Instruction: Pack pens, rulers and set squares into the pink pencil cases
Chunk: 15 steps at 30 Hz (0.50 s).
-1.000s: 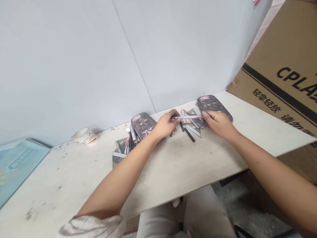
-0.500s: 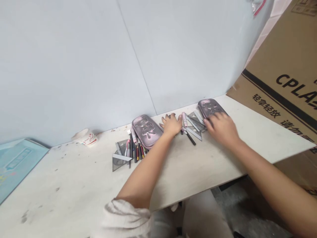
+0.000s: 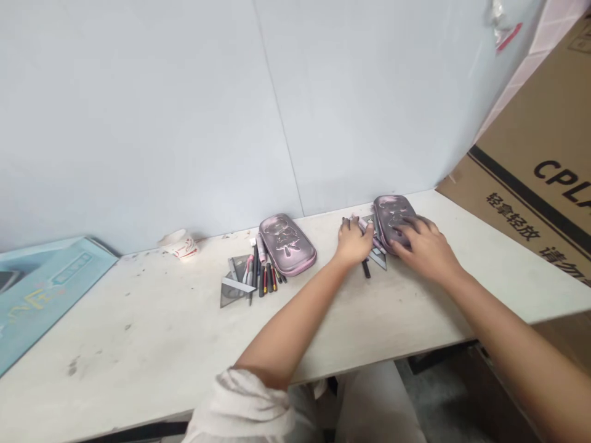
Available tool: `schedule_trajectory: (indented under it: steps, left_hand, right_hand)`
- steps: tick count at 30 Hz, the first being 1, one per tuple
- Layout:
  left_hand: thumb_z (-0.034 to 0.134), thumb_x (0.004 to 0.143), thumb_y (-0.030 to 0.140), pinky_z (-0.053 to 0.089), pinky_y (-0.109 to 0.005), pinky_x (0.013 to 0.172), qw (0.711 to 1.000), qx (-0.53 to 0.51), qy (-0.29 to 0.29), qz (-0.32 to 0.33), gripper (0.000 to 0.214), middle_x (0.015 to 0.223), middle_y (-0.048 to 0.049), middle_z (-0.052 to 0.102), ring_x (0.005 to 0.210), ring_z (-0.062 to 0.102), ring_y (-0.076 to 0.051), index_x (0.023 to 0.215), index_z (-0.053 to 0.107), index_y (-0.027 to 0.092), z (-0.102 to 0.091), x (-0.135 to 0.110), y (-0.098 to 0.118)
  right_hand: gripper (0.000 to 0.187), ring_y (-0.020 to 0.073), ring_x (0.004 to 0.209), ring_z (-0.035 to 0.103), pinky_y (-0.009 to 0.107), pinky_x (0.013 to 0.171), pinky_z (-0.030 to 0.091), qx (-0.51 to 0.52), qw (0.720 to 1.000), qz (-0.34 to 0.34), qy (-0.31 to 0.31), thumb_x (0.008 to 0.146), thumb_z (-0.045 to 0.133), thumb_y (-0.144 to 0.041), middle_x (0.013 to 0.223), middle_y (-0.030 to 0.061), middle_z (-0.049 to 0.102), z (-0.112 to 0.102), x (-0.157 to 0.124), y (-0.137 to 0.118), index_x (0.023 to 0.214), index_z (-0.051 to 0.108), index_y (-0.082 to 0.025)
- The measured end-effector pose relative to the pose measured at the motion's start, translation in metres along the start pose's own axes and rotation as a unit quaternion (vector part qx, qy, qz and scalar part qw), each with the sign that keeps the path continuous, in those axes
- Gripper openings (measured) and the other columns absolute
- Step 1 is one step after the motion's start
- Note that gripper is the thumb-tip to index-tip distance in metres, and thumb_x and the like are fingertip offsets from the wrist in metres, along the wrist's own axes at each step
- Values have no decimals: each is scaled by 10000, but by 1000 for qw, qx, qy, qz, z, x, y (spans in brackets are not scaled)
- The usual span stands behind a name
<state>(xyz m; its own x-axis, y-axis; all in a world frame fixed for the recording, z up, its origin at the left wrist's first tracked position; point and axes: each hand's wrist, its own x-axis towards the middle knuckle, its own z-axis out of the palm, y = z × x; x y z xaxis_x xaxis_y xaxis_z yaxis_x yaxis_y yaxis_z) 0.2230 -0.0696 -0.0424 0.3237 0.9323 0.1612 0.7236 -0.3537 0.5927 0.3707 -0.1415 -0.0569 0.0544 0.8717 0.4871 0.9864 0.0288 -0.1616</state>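
My left hand (image 3: 353, 242) rests on a small heap of pens and grey set squares (image 3: 379, 258) at the back of the white table (image 3: 152, 344), fingers curled down over them. My right hand (image 3: 423, 243) lies on the right pink-grey pencil case (image 3: 388, 216), fingers spread across its lid. A black pen (image 3: 366, 268) pokes out below my left hand. A second pencil case (image 3: 287, 243) lies to the left, untouched, with several pens (image 3: 264, 275) and set squares (image 3: 234, 282) beside it.
A crumpled paper cup (image 3: 178, 243) lies by the wall at the back left. A light blue board (image 3: 39, 292) covers the table's left end. A big brown carton (image 3: 535, 178) stands at the right. Pale wall panels rise behind the table.
The pink pen held between both hands a second ago is put down. My left hand has shifted right onto the heap; my right hand has moved onto the right pencil case. The view panned right.
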Motion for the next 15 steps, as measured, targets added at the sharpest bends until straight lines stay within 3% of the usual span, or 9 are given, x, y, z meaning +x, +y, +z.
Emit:
schedule_trajectory:
  steps: [4,7,9,12,15]
  left_hand:
    - [346,859,440,201,-393,1092,993,55,68,75,530,1397,-171,353,1337,260,-241,1279,413,123,-51,-31,-34]
    - [379,854,395,189,-429,1089,983,130,118,49,514,1406,-203,325,1343,243,-270,1277,413,103,-84,-56,-73]
    - [385,851,394,188,-466,1081,978,166,123,-2,546,1403,-232,321,1346,233,-298,1295,383,76,-95,-70,-98]
    - [340,860,450,189,-509,1066,976,175,99,-80,619,1383,-251,352,1329,266,-328,1336,317,54,-99,-86,-127]
    - [304,860,509,127,-531,1077,983,135,90,-91,657,1368,-227,394,1334,258,-330,1354,295,75,-99,-94,-142]
  right_hand:
    - [361,282,1156,420,411,961,365,62,995,-74,19,856,392,-365,1146,142,562,6,5,-40,1029,619,-145]
    - [352,267,1140,449,390,967,351,121,986,-116,-3,856,395,-342,1143,133,570,22,12,-90,1067,595,-145]
    - [406,269,1125,476,387,956,352,158,982,-92,-44,860,388,-365,1151,146,574,35,19,-125,1151,539,-125]
    - [500,275,1035,560,379,866,406,208,969,-3,-133,875,343,-436,1072,192,618,54,30,-168,1200,475,-81]
    - [538,278,948,607,373,795,440,260,952,49,-152,850,381,-476,1022,209,633,66,35,-192,1189,446,-64]
